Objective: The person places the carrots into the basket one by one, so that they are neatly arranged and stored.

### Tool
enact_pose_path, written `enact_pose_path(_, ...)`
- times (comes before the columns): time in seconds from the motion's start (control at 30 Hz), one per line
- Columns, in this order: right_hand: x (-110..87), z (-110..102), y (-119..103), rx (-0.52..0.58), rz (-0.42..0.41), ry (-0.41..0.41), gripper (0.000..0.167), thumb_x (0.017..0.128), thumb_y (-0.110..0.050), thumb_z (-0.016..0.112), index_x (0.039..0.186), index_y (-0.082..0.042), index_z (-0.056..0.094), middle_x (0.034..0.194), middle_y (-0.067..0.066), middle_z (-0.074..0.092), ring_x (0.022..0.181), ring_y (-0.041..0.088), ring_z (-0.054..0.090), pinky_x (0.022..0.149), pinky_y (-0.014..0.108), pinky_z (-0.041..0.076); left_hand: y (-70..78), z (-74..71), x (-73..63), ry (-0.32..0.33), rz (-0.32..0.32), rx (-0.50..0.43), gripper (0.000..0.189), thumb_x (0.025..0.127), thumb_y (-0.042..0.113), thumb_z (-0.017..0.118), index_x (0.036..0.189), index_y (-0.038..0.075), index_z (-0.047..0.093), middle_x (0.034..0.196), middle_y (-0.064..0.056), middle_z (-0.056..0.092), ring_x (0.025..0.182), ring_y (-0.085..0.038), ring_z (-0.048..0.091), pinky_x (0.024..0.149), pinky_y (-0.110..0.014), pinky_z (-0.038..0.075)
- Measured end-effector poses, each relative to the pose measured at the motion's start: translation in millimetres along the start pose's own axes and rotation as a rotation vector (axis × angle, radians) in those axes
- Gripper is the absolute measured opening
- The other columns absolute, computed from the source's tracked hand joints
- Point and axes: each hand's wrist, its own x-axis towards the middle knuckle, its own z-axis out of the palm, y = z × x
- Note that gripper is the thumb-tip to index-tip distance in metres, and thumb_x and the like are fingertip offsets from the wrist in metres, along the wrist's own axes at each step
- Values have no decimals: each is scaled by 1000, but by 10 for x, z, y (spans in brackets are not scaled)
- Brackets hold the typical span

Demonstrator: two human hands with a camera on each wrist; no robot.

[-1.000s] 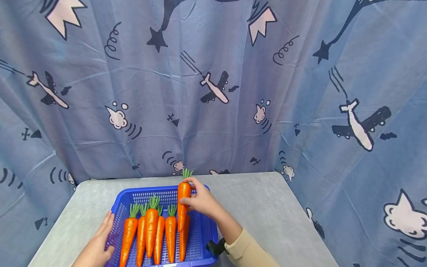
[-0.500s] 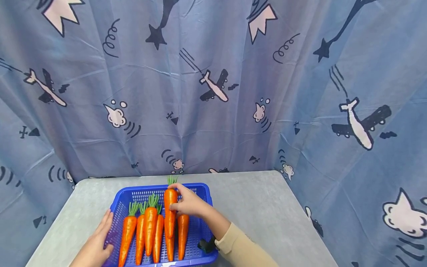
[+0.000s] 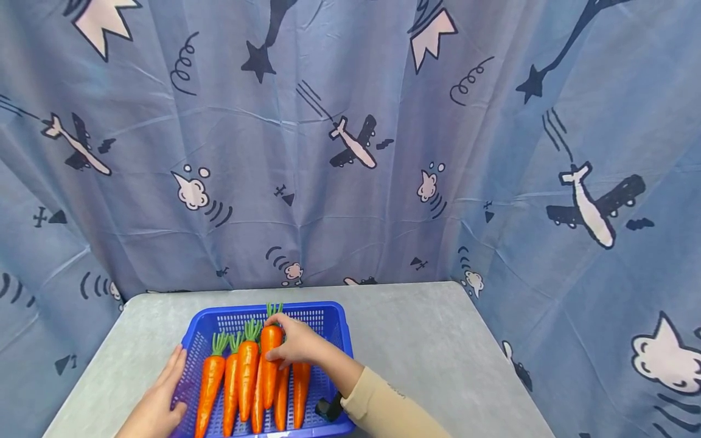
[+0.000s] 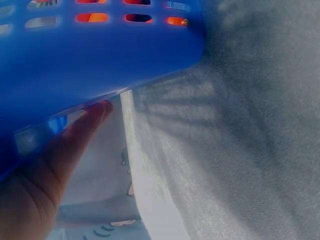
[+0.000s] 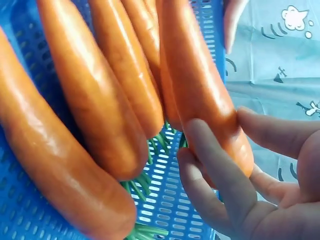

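A blue plastic basket (image 3: pixel 323 304) holds several orange carrots with green tops, lying side by side. My right hand (image 3: pixel 300 345) grips one carrot (image 3: pixel 268 383) near its thick end, thumb on one side and fingers on the other, as the right wrist view shows. That carrot lies over its neighbours in the row, overlapping a carrot (image 3: pixel 257 410) on its left and another carrot (image 3: pixel 281 404) on its right. At the basket's left side, my left hand (image 3: pixel 156 398) rests against the wall with straight fingers. In the left wrist view, a finger (image 4: pixel 82 135) touches the underside of the blue rim.
The basket stands on a pale grey table (image 3: pixel 416 340), with table surface to its right and left. Behind rises a blue curtain (image 3: pixel 350 213) printed with planes. A black strap-like device (image 3: pixel 328 409) on my right wrist hangs over the basket's right side.
My right hand has carried the carrot leftward and lower, from the basket's right part to the middle of the row. The left hand stays at the left wall.
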Motion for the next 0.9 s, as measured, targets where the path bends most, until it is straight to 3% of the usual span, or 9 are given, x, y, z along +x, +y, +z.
enact_pose_path(0.17,2,55,6,-56,35,-8,52,83,-2,79,127,-20,59,108,8,60,71,20,66,59,42,62,1,1,-4,9,6,5,98,60,-11,72,148,-18,29,169,-20,10,129,28,-11,100,6,-3)
enact_pose_path(0.3,15,93,29,-85,61,-15,54,82,-1,80,128,-17,59,108,10,61,66,22,68,58,42,62,1,-11,2,-18,-25,-10,97,63,-11,71,149,-17,28,167,-25,13,126,29,-10,99,6,-3)
enact_pose_path(0.43,32,124,61,-118,77,-25,54,80,-1,81,128,-16,60,109,12,61,63,27,70,57,41,61,11,-40,14,-105,-113,-45,97,70,-8,69,154,-13,22,166,-27,12,140,8,-1,96,7,-4)
enact_pose_path(0.47,32,129,65,-129,75,-28,54,81,-2,81,129,-15,61,109,12,61,62,27,70,57,41,61,11,-42,15,-112,-122,-48,97,70,-8,69,154,-13,21,166,-27,12,140,8,0,96,7,-4)
enact_pose_path(0.53,33,140,75,-163,69,-25,54,81,-6,82,130,-15,61,110,13,62,60,26,70,56,40,61,13,-43,16,-111,-119,-51,97,70,-9,69,154,-13,21,165,-27,13,140,9,0,95,7,-4)
enact_pose_path(0.67,32,153,86,-234,57,-10,54,82,-15,83,132,-17,63,113,12,64,56,23,69,53,36,60,8,-25,12,-55,-61,-34,98,65,-11,71,152,-15,25,164,-29,16,122,31,-10,96,7,-3)
enact_pose_path(0.8,36,161,97,-264,67,-3,56,81,-20,84,133,-23,64,115,9,64,54,24,68,50,34,58,9,-28,14,-68,-77,-42,98,66,-10,70,153,-14,24,164,-29,16,121,31,-10,96,7,-3)
enact_pose_path(0.9,44,157,96,-279,69,-7,60,79,-22,86,135,-27,64,118,8,64,53,24,67,49,34,58,14,-47,18,-110,-125,-59,97,69,-9,69,154,-13,22,164,-30,15,143,5,2,96,7,-4)
